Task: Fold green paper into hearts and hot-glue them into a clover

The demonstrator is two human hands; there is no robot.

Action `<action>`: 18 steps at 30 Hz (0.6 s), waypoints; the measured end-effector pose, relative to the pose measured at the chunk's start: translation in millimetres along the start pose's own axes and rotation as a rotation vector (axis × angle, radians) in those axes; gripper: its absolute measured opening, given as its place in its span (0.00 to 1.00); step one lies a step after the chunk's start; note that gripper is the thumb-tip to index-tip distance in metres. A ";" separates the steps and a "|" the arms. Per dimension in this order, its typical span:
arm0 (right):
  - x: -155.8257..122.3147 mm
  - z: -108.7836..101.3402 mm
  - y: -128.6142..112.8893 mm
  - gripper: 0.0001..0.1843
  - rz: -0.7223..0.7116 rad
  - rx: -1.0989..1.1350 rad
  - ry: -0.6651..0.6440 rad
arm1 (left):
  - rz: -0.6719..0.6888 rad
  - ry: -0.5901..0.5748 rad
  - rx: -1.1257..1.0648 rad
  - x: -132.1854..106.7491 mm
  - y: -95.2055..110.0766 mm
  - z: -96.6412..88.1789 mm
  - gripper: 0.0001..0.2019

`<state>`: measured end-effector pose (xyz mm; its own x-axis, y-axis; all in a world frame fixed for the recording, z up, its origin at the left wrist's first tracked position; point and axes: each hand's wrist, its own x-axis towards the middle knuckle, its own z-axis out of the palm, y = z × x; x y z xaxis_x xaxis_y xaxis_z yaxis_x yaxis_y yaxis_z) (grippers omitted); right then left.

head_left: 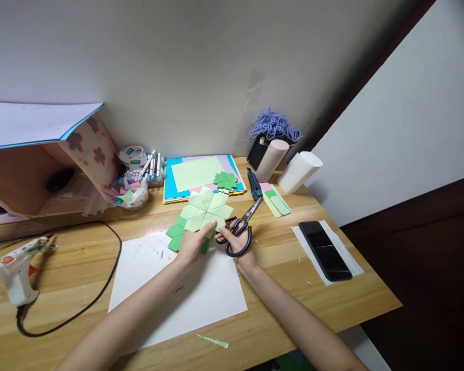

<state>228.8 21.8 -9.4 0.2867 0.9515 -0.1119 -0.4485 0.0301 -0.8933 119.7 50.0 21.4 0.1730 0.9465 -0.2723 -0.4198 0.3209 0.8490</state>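
My left hand (196, 242) pinches a pale green paper flower (205, 208) by its lower edge, thumb on top. Beneath it shows a darker green paper flower (175, 234), partly covered; whether my fingers hold that one too I cannot tell. My right hand (239, 245) is closed around black-handled scissors (250, 210), whose blades point up and to the right, away from the paper. The right fingertips are close to the pale flower's lower right edge. Under both hands lies a white sheet (185, 309) with small colored marks.
Colored paper sheets (195, 175) lie at the back, with a small green paper flower (225, 181) on them. A box cutter (254, 183), paper strips (276, 200), cardboard tubes (299, 171) and a phone (325, 250) are at right. Left stand a glue gun (19, 273) and a scrap cup (133, 196).
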 end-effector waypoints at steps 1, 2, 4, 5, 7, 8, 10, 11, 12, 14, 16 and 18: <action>-0.6 -0.2 0.0 0.20 0.011 -0.018 -0.026 | -0.007 0.038 0.007 0.5 3.1 -0.6 0.13; -1.0 -0.4 0.0 0.19 0.040 -0.025 -0.065 | -0.016 0.080 0.010 1.1 6.2 -1.5 0.13; -2.6 -0.1 0.9 0.24 0.152 -0.008 -0.169 | -0.004 0.156 -0.004 2.7 12.1 -3.1 0.15; -4.2 0.6 1.8 0.27 0.212 0.011 -0.224 | 0.022 0.181 -0.018 3.5 14.5 -3.7 0.16; -9.3 2.8 4.3 0.30 0.296 0.025 -0.340 | 0.076 0.215 -0.039 4.8 18.0 -4.3 0.18; -12.6 4.2 5.8 0.30 0.315 0.006 -0.393 | 0.092 0.228 -0.042 5.3 18.9 -4.5 0.19; -19.4 6.8 8.6 0.30 0.330 -0.064 -0.474 | 0.106 0.255 -0.028 5.9 19.2 -4.8 0.20; -22.4 7.8 9.8 0.30 0.335 -0.104 -0.500 | 0.110 0.268 -0.016 5.8 18.8 -4.9 0.20; -24.8 8.5 10.7 0.30 0.335 -0.140 -0.509 | 0.121 0.277 -0.003 5.6 18.3 -5.0 0.21; -27.6 9.2 11.7 0.30 0.322 -0.202 -0.498 | 0.141 0.282 0.018 4.6 17.6 -4.9 0.22; -28.4 9.4 11.6 0.30 0.305 -0.258 -0.483 | 0.143 0.293 0.045 3.5 17.7 -4.4 0.23; -28.4 9.6 10.8 0.30 0.294 -0.305 -0.477 | 0.127 0.318 0.077 2.6 18.5 -3.9 0.23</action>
<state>207.7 -1.9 -11.7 -0.2519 0.9405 -0.2281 -0.1701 -0.2751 -0.9463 109.0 58.5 34.6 -0.1673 0.9456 -0.2791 -0.3494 0.2078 0.9136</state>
